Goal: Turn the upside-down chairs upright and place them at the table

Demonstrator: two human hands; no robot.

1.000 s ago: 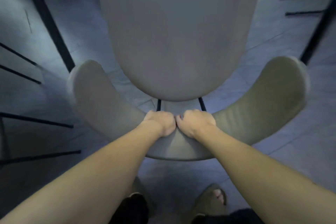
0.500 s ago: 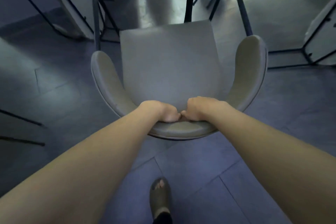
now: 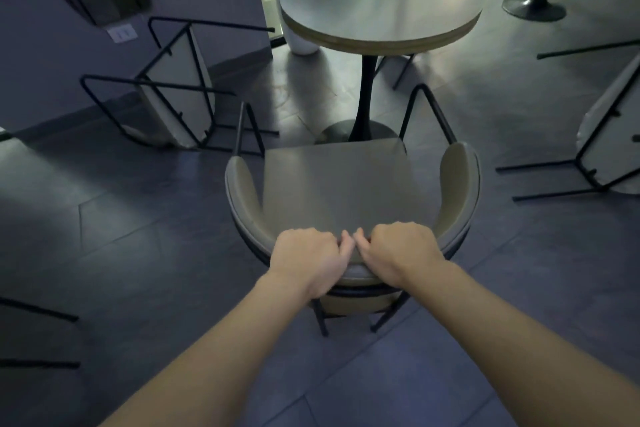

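Observation:
A grey padded armchair [image 3: 332, 191] with a curved backrest and black metal legs stands upright in front of me, facing a round table [image 3: 381, 0] on a black pedestal. My left hand [image 3: 308, 262] and my right hand [image 3: 398, 256] grip the top of its backrest side by side, knuckles almost touching. An overturned chair [image 3: 176, 90] lies by the wall at the left, legs pointing outward. Another overturned chair [image 3: 613, 135] lies at the right edge.
A white plant pot [image 3: 301, 42] stands behind the table by the wall. A second pedestal base [image 3: 533, 10] is at the top right. Black chair legs [image 3: 38, 312] poke in from the left edge. The floor is dark tile.
The chair has moved away from me toward the table, and my view has lifted from the seat to the table and the room. Both hands kept their grip on the backrest.

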